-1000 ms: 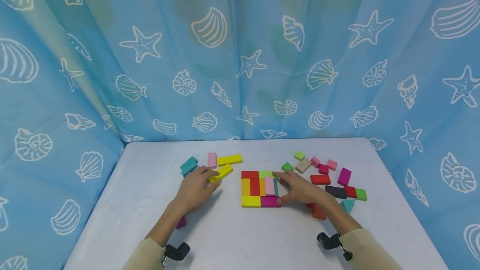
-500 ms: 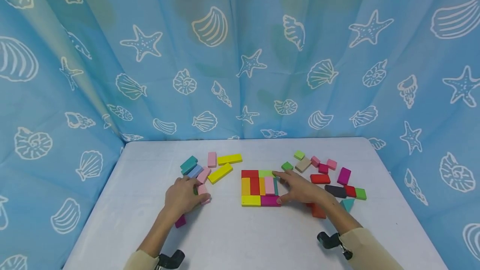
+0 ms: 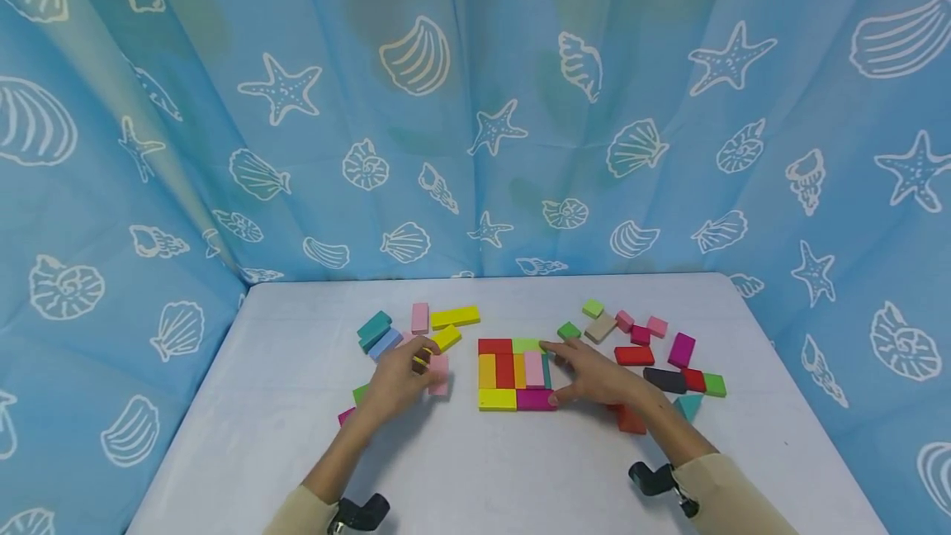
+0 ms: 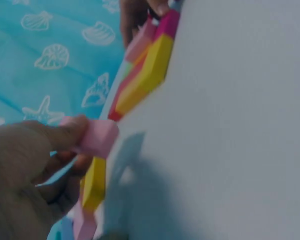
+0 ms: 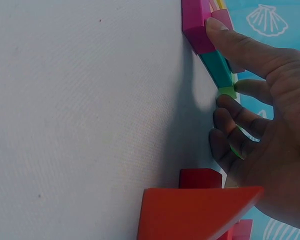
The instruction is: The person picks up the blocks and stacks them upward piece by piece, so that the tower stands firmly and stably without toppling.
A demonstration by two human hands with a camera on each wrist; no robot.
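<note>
My left hand (image 3: pixel 401 378) pinches a pink block (image 3: pixel 439 375) between thumb and fingers, raised above the table in the left wrist view. To its right lies a flat rectangle of fitted blocks: red (image 3: pixel 494 346), yellow (image 3: pixel 497 400), magenta (image 3: pixel 533 400), lime green (image 3: pixel 527 345), pink (image 3: pixel 534 370) and others. My right hand (image 3: pixel 594 371) rests at the right side of this rectangle. Its thumb touches the magenta block (image 5: pixel 197 30), and the index finger reaches the lime green one at the far corner. The other fingers bend loosely, holding nothing.
Left of the rectangle lie loose yellow (image 3: pixel 456 316), pink (image 3: pixel 419 318), teal (image 3: pixel 374 327) and blue (image 3: pixel 385 343) blocks. Several more are scattered at right, among them a black block (image 3: pixel 664 380) and a teal triangle (image 3: pixel 688 407). A shell-patterned curtain (image 3: pixel 461 188) surrounds the table.
My left hand has moved from the yellow blocks back toward a pink block, taken hold of it, and carried it right toward the rectangle. My right hand has stayed put.
</note>
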